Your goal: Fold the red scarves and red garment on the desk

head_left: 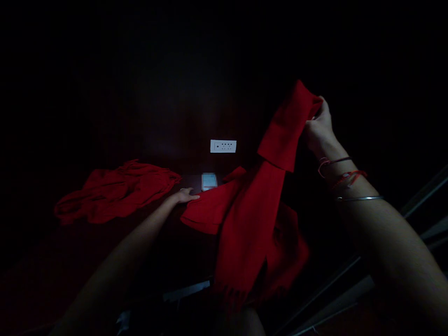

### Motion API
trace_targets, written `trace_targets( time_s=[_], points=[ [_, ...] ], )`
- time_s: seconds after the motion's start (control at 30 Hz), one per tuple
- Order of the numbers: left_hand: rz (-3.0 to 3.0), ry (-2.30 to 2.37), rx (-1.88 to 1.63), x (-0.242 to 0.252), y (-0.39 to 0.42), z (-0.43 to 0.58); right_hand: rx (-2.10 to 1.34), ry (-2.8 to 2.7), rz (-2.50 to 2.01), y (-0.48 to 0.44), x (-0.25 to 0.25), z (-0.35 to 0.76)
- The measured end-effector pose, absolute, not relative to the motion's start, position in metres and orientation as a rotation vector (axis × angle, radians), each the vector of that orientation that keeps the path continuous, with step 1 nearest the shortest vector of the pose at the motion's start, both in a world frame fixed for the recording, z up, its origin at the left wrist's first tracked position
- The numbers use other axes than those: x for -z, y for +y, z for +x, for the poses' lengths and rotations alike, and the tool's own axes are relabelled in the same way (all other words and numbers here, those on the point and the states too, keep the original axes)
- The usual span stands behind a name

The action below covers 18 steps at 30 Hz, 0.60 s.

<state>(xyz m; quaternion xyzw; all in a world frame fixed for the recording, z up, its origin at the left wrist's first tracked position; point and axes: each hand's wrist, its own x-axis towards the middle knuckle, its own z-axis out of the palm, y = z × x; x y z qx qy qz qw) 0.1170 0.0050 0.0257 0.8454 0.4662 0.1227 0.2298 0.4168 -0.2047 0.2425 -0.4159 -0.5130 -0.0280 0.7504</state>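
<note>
A red fringed scarf (248, 228) hangs in the middle of the view, with part of it spread on the dark surface. My right hand (320, 128) is closed around its upper folded end, raised at the right. The tasselled end droops toward the front edge. My left hand (186, 195) rests low beside the scarf's left edge, thumb and fingers stretched out and apart. The thumb is close to the cloth; whether it touches is hard to make out in the dim light.
Another red fringed cloth (115, 193) lies crumpled at the left. A small pale rectangular item (209, 181) sits behind the scarf. A white socket panel (223, 146) is on the dark wall. Bracelets (345, 177) circle the right wrist. Most surroundings are too dark to read.
</note>
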Motion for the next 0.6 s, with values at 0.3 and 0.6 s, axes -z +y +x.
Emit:
trace_targets(
  time_s=[0.3, 0.6],
  points=[
    [2.524, 1.434, 0.045, -0.043, -0.055, 0.146, 0.112, -1.094, -1.188, -0.196, -0.2, 0.419],
    [2.46, 1.917, -1.128, -0.266, -0.074, 0.003, -0.005, -1.286, -0.955, -0.132, -0.238, 0.332]
  ],
)
